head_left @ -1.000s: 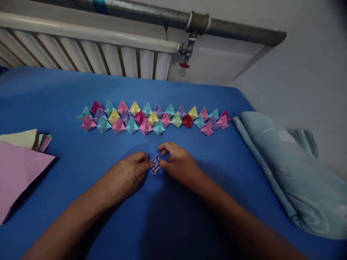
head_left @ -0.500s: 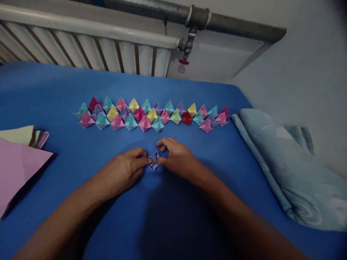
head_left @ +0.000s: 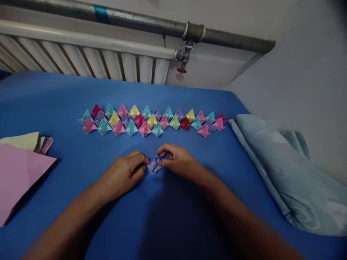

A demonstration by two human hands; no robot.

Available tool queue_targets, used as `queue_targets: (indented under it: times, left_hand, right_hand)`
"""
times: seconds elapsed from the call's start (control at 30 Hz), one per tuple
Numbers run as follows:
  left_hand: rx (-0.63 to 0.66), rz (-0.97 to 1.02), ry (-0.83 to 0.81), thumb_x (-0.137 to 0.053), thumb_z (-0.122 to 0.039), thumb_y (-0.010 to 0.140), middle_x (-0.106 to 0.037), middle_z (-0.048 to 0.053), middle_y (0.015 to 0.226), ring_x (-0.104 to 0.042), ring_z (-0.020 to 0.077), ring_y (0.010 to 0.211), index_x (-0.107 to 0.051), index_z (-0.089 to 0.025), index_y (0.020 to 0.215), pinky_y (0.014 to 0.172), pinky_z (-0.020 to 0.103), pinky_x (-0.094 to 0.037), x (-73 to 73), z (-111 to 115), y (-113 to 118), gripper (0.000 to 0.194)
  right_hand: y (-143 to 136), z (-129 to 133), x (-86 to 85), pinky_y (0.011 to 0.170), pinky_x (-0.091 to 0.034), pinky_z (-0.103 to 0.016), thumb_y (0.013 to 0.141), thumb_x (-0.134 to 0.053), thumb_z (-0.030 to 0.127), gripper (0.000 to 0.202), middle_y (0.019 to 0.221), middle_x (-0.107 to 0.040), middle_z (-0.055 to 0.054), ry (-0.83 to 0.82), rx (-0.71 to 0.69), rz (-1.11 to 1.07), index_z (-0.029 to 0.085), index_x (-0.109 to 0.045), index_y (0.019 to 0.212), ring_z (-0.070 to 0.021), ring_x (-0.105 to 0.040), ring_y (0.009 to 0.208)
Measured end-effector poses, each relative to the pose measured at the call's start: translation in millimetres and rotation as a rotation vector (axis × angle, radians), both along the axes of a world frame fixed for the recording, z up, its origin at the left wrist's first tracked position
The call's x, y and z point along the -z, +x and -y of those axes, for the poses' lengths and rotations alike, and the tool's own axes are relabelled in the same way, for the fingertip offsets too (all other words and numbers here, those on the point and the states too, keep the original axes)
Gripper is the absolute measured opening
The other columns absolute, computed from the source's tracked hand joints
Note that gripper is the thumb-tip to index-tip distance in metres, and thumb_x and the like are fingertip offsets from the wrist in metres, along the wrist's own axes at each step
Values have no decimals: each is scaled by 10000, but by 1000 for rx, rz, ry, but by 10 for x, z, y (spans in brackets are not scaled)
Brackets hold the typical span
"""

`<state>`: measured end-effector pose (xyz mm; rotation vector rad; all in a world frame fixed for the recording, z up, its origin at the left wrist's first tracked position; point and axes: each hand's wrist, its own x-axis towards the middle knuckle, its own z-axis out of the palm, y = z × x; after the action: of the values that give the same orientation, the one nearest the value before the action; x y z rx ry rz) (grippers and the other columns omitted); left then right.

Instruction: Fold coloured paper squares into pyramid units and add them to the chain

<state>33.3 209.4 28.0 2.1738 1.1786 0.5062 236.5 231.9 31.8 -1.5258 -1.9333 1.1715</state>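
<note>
A small purple folded paper boat [head_left: 154, 165] sits on the blue tabletop between my two hands. My left hand [head_left: 125, 171] is at its left side, the fingertips closed on that corner. From the right, my right hand [head_left: 177, 159] pinches the boat's other side between thumb and curled fingers. Beyond them, several folded paper boats in pink, teal, yellow, purple, green and red stand close together in staggered rows; a red boat [head_left: 185, 124] and a pink boat [head_left: 145, 129] are among them.
At the left lies a pink paper sheet [head_left: 21, 177] over a pile of coloured paper [head_left: 24, 141]. A folded light-blue blanket [head_left: 282, 169] covers the table's right side. Behind the blue table [head_left: 108, 86] are a white radiator [head_left: 108, 63], a metal pipe [head_left: 151, 26] and a red-handled valve [head_left: 181, 70].
My left thumb has drawn back out of the boat's middle, and the right fingers have come down onto its right edge. The view has tilted up slightly.
</note>
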Motion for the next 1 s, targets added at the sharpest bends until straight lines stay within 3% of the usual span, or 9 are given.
queue_targets:
  times: [0.1,0.17,0.43,0.6,0.83,1.0]
  left_hand:
    - [-175,17,1,-530,-283,838,-616,-12,778,-566,114,614,-597,-200,906,587,243,-460,37,13,88,126]
    - [-219,26,12,-556,-303,824,-624,-13,765,-566,116,605,-593,-199,909,575,241,-451,58,14,155,140]
    - [-151,4,147,-498,-200,850,-608,-19,730,-571,119,649,-608,-198,857,610,232,-431,104,-32,246,110]
    - [-191,-27,215,-469,-157,835,-612,1,740,-575,129,652,-597,-181,791,610,245,-427,129,-21,286,137]
    - [-223,-5,167,-472,-164,826,-607,0,728,-573,132,647,-586,-191,767,601,248,-432,107,-19,312,132]
    - [-269,84,50,-517,-262,850,-629,-8,756,-582,123,644,-609,-200,933,597,238,-458,89,-17,267,139]
  right_hand:
    - [4,17,22,606,-367,-198,703,-611,51,180,762,-584,45,30,-17,-21,201,-651,796,-74,-483,630]
    - [-1,31,34,607,-361,-197,724,-601,61,157,735,-586,48,45,-9,-23,200,-653,773,-75,-490,631]
    - [-23,74,32,628,-354,-198,747,-569,35,175,701,-602,51,127,-14,-6,196,-638,756,-85,-509,654]
    - [-61,108,68,621,-346,-207,747,-566,39,177,711,-611,44,197,-1,61,196,-643,771,-90,-514,650]
    - [-107,127,104,610,-352,-215,749,-560,53,159,685,-589,39,234,40,78,192,-635,767,-95,-513,635]
    - [-52,135,104,625,-391,-204,763,-570,88,140,741,-597,28,210,76,-22,188,-635,837,-89,-531,654]
